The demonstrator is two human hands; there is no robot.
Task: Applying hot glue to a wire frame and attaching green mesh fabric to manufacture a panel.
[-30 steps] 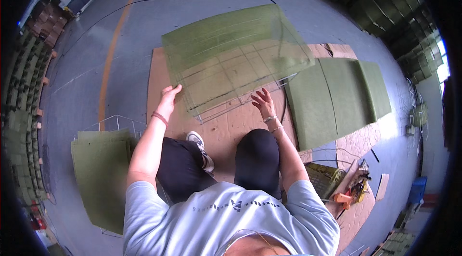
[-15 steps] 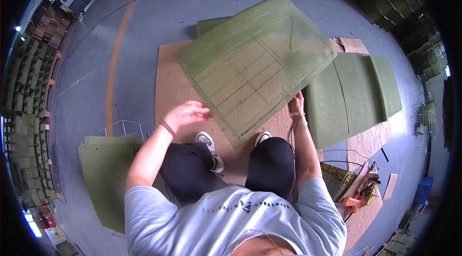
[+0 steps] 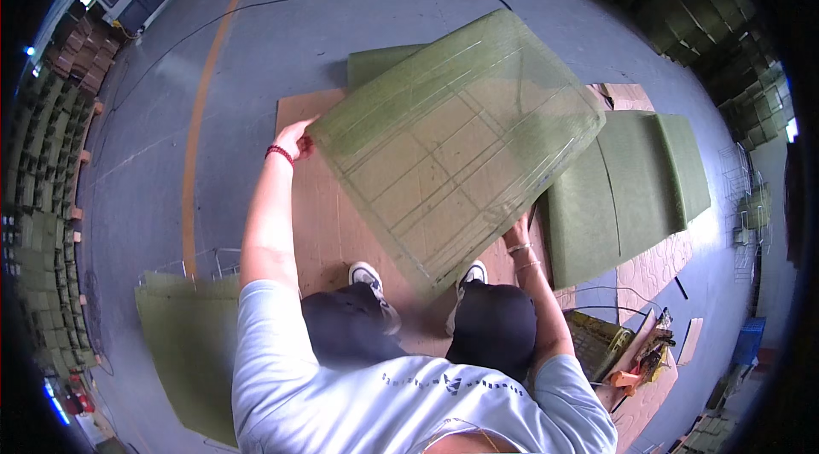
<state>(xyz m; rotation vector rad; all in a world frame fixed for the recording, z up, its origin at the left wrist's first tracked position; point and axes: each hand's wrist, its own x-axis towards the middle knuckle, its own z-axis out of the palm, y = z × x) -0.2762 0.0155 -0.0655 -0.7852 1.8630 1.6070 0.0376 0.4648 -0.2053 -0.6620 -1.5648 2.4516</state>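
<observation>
Both hands on one large olive-green mesh panel (image 3: 456,142) with a pale wire grid showing through it, held tilted above the brown cardboard sheet (image 3: 328,215) on the grey floor: left hand (image 3: 296,140) pinching its left corner, right hand (image 3: 515,236) under its lower right edge, fingers hidden behind the panel, so grip there impossible to tell. More green pads (image 3: 627,181) flat to the right, another green sheet (image 3: 183,343) lower left, stacks of green packs (image 3: 38,224) along the left rim, blurred and bent by the lens. Orange tool (image 3: 631,377) lower right, too small to make out.
</observation>
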